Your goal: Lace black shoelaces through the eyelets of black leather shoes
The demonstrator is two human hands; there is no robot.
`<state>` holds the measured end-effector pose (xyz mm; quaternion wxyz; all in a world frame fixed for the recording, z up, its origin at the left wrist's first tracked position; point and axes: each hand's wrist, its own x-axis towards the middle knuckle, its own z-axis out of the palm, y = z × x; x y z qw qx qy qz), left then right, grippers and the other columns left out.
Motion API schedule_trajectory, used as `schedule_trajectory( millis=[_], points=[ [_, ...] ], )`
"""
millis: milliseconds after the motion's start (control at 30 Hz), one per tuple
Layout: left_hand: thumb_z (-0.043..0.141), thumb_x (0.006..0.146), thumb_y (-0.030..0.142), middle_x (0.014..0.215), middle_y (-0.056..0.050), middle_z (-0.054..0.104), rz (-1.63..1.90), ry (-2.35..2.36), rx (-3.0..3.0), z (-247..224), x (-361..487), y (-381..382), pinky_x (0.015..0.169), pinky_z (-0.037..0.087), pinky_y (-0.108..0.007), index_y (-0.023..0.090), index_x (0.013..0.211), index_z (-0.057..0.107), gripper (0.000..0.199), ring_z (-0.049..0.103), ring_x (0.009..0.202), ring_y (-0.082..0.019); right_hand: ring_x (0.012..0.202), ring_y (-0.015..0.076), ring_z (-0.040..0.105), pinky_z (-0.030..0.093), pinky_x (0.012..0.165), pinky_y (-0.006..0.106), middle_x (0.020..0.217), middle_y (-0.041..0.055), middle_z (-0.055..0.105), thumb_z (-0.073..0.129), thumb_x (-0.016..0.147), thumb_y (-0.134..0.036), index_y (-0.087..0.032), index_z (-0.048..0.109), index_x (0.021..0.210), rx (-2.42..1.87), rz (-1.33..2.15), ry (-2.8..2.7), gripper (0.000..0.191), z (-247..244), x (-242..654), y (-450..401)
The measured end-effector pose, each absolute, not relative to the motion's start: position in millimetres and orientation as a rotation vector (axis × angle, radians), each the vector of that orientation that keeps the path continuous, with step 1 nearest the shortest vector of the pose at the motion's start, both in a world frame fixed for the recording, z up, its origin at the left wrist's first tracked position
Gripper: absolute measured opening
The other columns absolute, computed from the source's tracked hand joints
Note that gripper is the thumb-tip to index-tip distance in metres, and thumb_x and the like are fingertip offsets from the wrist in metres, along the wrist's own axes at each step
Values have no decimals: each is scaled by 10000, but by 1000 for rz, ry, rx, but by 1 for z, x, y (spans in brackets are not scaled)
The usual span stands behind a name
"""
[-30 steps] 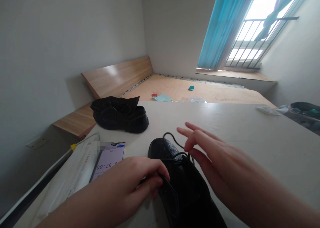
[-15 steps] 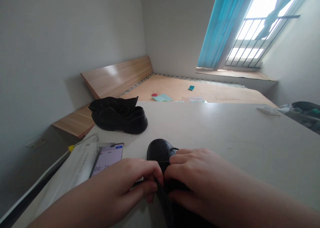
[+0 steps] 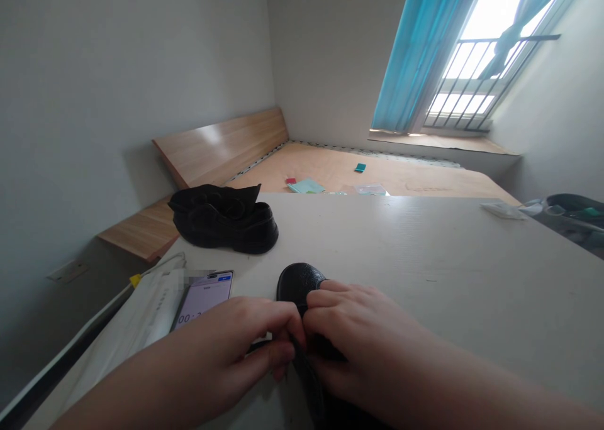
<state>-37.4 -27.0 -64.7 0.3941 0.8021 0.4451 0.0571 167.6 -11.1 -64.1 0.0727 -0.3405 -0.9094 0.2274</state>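
Note:
A black leather shoe [image 3: 297, 281] stands on the white table in front of me, its rounded toe pointing away. My left hand [image 3: 250, 342] is closed at the shoe's left side, thumb and forefinger pinching the dark edge of its opening. A short dark strand, perhaps a lace, shows beneath that hand. Across the top of the shoe lies my right hand [image 3: 352, 329], its fingers curled over the lacing area; what its fingertips grip is hidden. Farther back on the left rests a second black shoe [image 3: 226, 229] on its sole, a dark flap standing up from it.
A phone [image 3: 205, 298] with a running timer lies left of my hands, next to a white packet [image 3: 141, 320]. Clear plastic [image 3: 503, 211] sits at the table's right edge, near a dark bin [image 3: 573, 213]. Behind is a wooden bed [image 3: 325, 159].
My right hand has shifted slightly left over the shoe, covering the lace loop that showed before. My left hand keeps nearly the same place at the shoe's edge.

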Motion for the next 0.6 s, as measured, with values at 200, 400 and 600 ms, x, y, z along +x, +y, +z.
schedule_trajectory(
  millis=[200, 400, 600],
  points=[
    [556, 882, 319, 864, 33, 658, 227, 1257, 2101, -54, -39, -30, 727, 449, -255, 244, 879, 585, 80, 592, 787, -160, 760, 129, 525, 425, 683, 252, 823, -14, 586, 535, 875, -202, -201, 570, 830, -1030, 1227, -2446, 57, -37, 183, 1],
    [439, 915, 288, 1080, 2, 658, 434, 1260, 2121, -57, -40, -25, 896, 457, -302, 256, 1019, 610, 202, 591, 1022, -202, 691, 152, 482, 446, 662, 312, 912, 57, 641, 419, 965, -343, -201, 648, 860, -943, 1382, -1833, 290, -10, 209, 13],
    [422, 969, 334, 1288, -48, 611, 401, 1209, 2186, -70, -28, -20, 1049, 397, -361, 244, 1161, 620, 290, 538, 1196, -233, 697, 137, 515, 447, 584, 256, 917, 0, 643, 480, 913, -265, -248, 576, 752, -911, 954, -1699, 188, -2, 218, 1]
  ],
)
